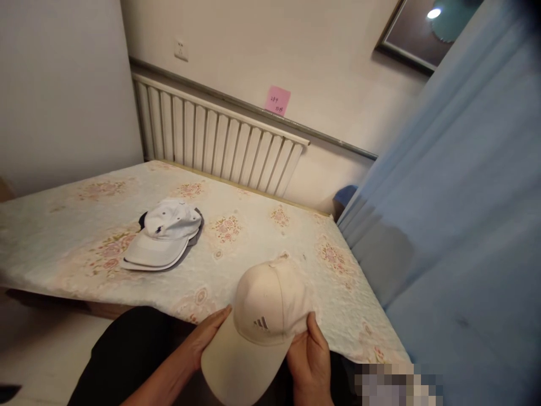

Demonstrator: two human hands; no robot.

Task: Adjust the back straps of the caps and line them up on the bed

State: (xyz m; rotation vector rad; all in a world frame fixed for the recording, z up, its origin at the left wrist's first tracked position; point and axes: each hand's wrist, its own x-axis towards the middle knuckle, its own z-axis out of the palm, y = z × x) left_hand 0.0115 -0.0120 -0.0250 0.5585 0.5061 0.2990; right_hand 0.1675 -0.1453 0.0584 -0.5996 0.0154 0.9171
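A cream baseball cap [264, 304] with a small three-stripe logo is held up between both hands at the near edge of the bed, its brim pointing down toward me. My left hand [210, 334] grips it at the left side where brim and crown meet. My right hand [310, 355] has the right side of the crown between thumb and fingers; some of those fingers are hidden under the cap. Farther left on the bed lies a white cap [169, 225] with a dark emblem, stacked over darker caps whose edges peek out beneath it.
The caps are on a bed [257, 237] with a floral sheet. Behind it stand a white radiator [220, 135] and a wall with a pink note [278, 100]. A blue curtain [460, 225] hangs along the right side. My dark-clad knee [127, 349] is at the lower left.
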